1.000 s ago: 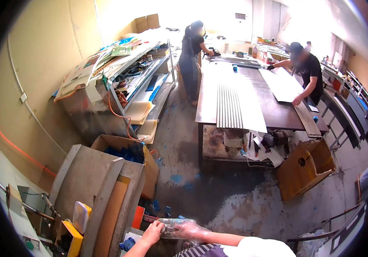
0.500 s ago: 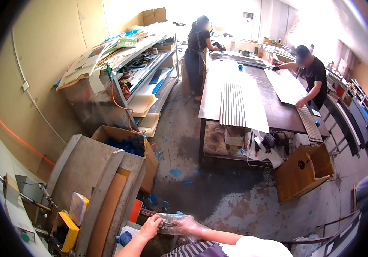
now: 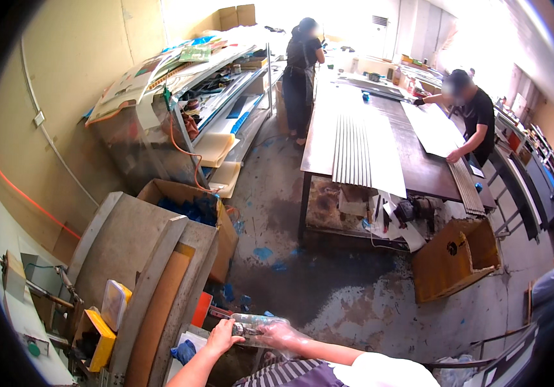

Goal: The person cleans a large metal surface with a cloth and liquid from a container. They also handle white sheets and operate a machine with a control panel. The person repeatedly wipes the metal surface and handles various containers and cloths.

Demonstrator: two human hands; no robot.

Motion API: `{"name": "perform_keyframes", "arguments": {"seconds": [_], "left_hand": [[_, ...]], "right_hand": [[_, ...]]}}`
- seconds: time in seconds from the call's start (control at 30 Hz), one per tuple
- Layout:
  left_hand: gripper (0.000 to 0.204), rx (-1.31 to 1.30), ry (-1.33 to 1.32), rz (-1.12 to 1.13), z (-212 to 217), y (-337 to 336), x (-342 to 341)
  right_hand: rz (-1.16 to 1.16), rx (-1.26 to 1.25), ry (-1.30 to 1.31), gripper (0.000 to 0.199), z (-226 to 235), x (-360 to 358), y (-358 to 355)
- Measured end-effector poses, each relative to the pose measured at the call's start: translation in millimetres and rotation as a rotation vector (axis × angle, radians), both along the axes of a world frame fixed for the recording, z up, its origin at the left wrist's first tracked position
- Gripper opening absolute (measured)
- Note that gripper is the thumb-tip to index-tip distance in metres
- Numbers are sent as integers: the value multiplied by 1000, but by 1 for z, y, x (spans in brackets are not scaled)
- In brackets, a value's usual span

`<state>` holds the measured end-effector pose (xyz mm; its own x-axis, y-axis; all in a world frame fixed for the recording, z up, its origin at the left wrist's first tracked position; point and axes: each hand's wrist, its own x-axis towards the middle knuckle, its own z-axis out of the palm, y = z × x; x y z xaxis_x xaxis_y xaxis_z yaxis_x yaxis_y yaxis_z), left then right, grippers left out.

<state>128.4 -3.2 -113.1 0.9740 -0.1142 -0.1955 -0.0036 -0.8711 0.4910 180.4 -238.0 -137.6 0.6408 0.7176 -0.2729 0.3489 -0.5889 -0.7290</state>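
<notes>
At the lower middle, my left hand (image 3: pixel 222 338) pinches the left end of a clear plastic bag (image 3: pixel 261 318). My right hand (image 3: pixel 279 336) is inside the clear plastic, its fingers bent toward the left hand. Small dark and silvery pieces (image 3: pixel 244 330) show through the plastic between the two hands; their kind is too blurred to tell. Whatever the right fingers hold is hidden by the plastic's glare. A crumpled blue thing (image 3: pixel 185 351) lies on white sheets just left of my left forearm.
A large grey machine (image 3: pixel 128 238) stands at the left, beside a cardboard box (image 3: pixel 224 248) of blue scraps. Ahead is a long table (image 3: pixel 319 145) with grey strips; one person stands behind it at left, another at right bends over a white panel (image 3: pixel 428 126). An open brown box (image 3: pixel 444 264) stands at its near corner.
My hands and the bag have shifted slightly left. The standing person at the far left has straightened and raised their hands from the table. The person at right has barely moved.
</notes>
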Motion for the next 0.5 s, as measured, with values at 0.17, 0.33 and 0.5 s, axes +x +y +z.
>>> {"name": "perform_keyframes", "arguments": {"seconds": [0.17, 0.33, 0.5], "left_hand": [[50, 25, 41, -26, 3, -4, 7], [59, -3, 37, -78, -1, 0, 5], [67, -84, -202, 10, 29, 5, -3]], "right_hand": [[-14, 16, 19, 43, 13, 2, -1], [14, -58, 13, 45, 20, 0, -1], [-44, -86, 73, 48, 24, 6, -3]]}}
